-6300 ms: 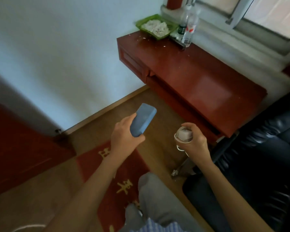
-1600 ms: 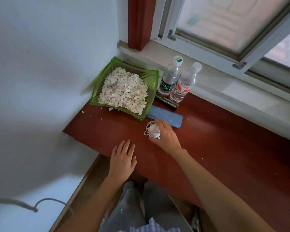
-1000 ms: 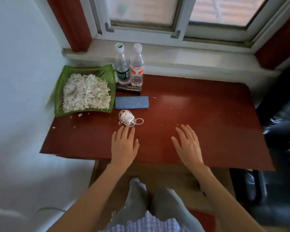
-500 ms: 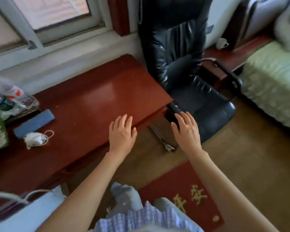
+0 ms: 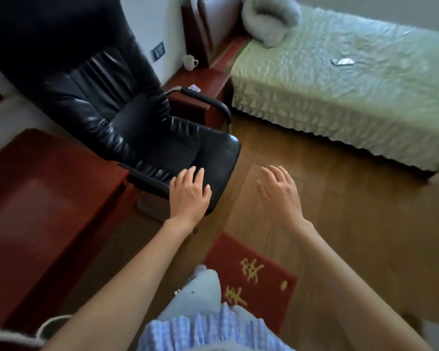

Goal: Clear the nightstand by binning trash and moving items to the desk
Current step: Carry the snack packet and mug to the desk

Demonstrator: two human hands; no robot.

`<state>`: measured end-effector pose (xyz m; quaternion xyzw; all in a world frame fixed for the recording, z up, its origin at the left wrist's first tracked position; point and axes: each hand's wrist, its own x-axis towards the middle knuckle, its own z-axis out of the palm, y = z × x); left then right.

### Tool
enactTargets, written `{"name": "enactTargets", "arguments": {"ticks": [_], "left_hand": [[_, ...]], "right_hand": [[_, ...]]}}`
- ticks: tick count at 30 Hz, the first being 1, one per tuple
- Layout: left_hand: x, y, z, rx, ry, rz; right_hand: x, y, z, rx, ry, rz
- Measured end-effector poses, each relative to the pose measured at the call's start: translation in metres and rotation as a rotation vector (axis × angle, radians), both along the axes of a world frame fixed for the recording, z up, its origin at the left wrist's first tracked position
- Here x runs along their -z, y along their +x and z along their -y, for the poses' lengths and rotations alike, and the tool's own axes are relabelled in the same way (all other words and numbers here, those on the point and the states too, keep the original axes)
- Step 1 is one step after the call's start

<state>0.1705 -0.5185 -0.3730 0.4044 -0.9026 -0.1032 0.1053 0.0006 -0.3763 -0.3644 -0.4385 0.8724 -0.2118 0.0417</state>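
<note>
Both of my hands are out in front of me with nothing in them. My left hand (image 5: pixel 189 194) has its fingers straight and slightly spread, palm down, in front of the front corner of the black leather chair (image 5: pixel 117 115); whether it touches the seat I cannot tell. My right hand (image 5: pixel 280 192) is also flat with relaxed fingers, above the bare wooden floor (image 5: pixel 340 203), apart from the left hand. The nightstand (image 5: pixel 195 89) sits well ahead of both hands, at the far side of the chair, wedged between the chair's armrest and the bed (image 5: pixel 340 92). On its far edge against the wall stands a white mug (image 5: pixel 189 62), upright, handle to the right. Nearer the front of the nightstand top lies a small pale item (image 5: pixel 195 87), too blurred for me to tell what it is. The chair stands between my left hand and the nightstand. The red desk (image 5: pixel 36 198) fills the lower left, just beside my left forearm, its near corner next to the chair's armrest. A red rug with gold characters (image 5: pixel 254 277) lies on the floor below my right arm. On the green bedspread, far to the right, rests a small flat pale object (image 5: pixel 342 62).
</note>
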Motion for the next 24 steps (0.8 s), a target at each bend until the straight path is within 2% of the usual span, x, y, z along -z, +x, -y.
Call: {"name": "enactTargets", "arguments": {"ticks": [11, 19, 24], "left_hand": [[0.010, -0.216, 0.062, 0.268, 0.022, 0.004], [0.011, -0.353, 0.141, 0.295, 0.070, -0.009], [0.015, -0.410, 0.176, 0.281, 0.108, 0.027]], "right_hand": [[-0.003, -0.164, 0.024, 0.219, 0.060, -0.015], [-0.012, -0.299, 0.090, 0.287, 0.130, -0.015], [-0.009, -0.361, 0.128, 0.308, 0.138, 0.067]]}}
